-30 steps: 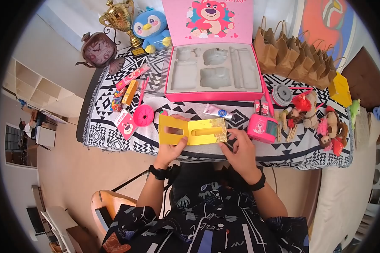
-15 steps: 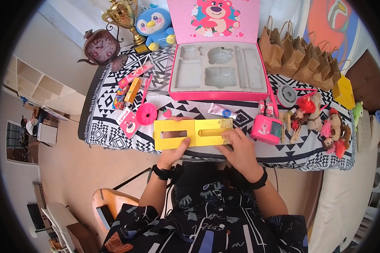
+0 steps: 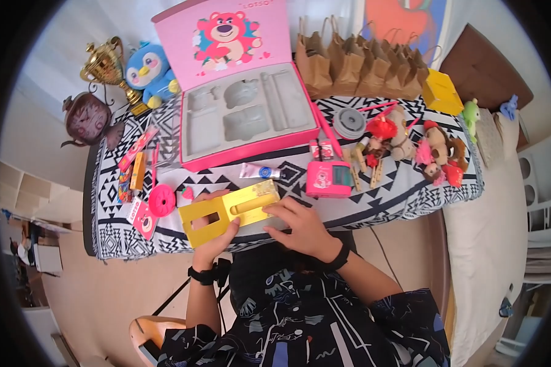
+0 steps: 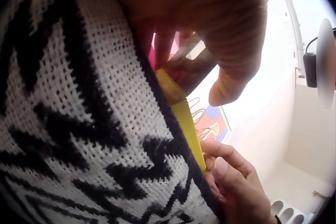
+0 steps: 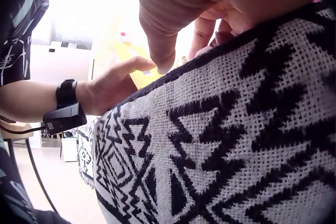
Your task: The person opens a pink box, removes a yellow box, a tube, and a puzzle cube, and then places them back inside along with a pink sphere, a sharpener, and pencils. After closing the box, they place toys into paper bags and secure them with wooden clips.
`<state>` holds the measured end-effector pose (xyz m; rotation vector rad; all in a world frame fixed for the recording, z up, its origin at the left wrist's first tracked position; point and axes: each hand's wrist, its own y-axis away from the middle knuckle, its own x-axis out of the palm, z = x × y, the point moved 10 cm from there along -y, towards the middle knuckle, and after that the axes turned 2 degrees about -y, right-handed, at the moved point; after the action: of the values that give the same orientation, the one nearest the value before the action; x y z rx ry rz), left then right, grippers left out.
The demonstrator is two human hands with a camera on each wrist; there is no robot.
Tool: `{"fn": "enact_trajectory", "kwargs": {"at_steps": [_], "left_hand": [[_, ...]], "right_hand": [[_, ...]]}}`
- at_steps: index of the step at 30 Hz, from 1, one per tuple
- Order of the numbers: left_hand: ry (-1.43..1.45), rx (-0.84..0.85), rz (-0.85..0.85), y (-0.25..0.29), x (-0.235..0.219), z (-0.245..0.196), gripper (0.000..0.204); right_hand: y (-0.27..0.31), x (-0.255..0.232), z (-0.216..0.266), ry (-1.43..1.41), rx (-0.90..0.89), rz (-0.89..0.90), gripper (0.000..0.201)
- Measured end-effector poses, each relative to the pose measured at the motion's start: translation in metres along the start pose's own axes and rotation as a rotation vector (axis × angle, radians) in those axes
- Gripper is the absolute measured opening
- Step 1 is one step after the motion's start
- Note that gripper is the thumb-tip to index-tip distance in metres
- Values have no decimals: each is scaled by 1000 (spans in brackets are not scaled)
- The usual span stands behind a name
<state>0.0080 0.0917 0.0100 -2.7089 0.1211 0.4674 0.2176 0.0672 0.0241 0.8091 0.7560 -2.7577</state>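
Observation:
A yellow cardboard box (image 3: 248, 205) stands opened out, with a cut-out window in its left panel and a long slot in the right one. My left hand (image 3: 212, 246) grips its left part from below, thumb across the front near the fold. At the right end, fingertips of my right hand (image 3: 305, 231) touch the panel's lower edge, while the thumb stays apart below it. A hand cream tube (image 3: 261, 172) lies just beyond the box. In the left wrist view the box's edge (image 4: 190, 132) shows beside the patterned cloth.
Behind stands an open pink gift box (image 3: 251, 153) with a moulded grey insert. A pink pencil sharpener (image 3: 329, 179), dolls (image 3: 434, 153) and paper bags (image 3: 349, 67) are on the right. A pink round disc (image 3: 161, 200) and a notebook (image 3: 142, 219) lie left on the patterned cloth (image 3: 404, 199).
The head view has turned, so the scene sits further left and tilted. The yellow box now slants up to the right. My right thumb has come away from its right end.

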Motion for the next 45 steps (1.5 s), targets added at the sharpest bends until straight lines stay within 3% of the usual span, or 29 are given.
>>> {"fn": "enact_trajectory", "kwargs": {"at_steps": [2, 15, 18, 22, 23, 26, 27, 29, 34, 36, 40, 42, 45], "left_hand": [[22, -113, -30, 1, -2, 9, 63], [-59, -74, 44, -2, 8, -8, 82], [-113, -128, 27, -2, 8, -2, 81], [-111, -78, -25, 1, 4, 1, 80], [-139, -91, -9, -1, 4, -1, 79], [-137, -102, -23, -1, 5, -2, 77], [-84, -122, -32, -1, 5, 3, 77], [-6, -130, -64, 0, 4, 6, 76], [-48, -134, -70, -2, 2, -1, 71], [-38, -138, -86, -2, -1, -3, 70], [-76, -147, -57, -3, 0, -4, 69], [-70, -142, -56, -4, 1, -5, 69], [-80, -147, -56, -4, 1, -6, 69]], "right_hand": [[2, 0, 2, -32, -17, -1, 38], [5, -4, 2, 16, -19, -91, 29], [7, -5, -3, -63, 8, -25, 24], [-1, -70, 28, -71, 3, 8, 19], [-5, -100, 26, 9, 28, -70, 17], [-18, -166, -4, 263, 214, -197, 13], [-21, -177, -15, 271, 209, -188, 13], [-26, -192, -39, 563, 169, -195, 13], [-37, -166, -70, 564, 57, 26, 18], [-35, -157, -79, 730, 54, 106, 21], [-35, -163, -84, 771, 135, 95, 27], [-38, -157, -73, 742, -22, 133, 33], [-43, -148, -78, 811, -40, 206, 29]]}}
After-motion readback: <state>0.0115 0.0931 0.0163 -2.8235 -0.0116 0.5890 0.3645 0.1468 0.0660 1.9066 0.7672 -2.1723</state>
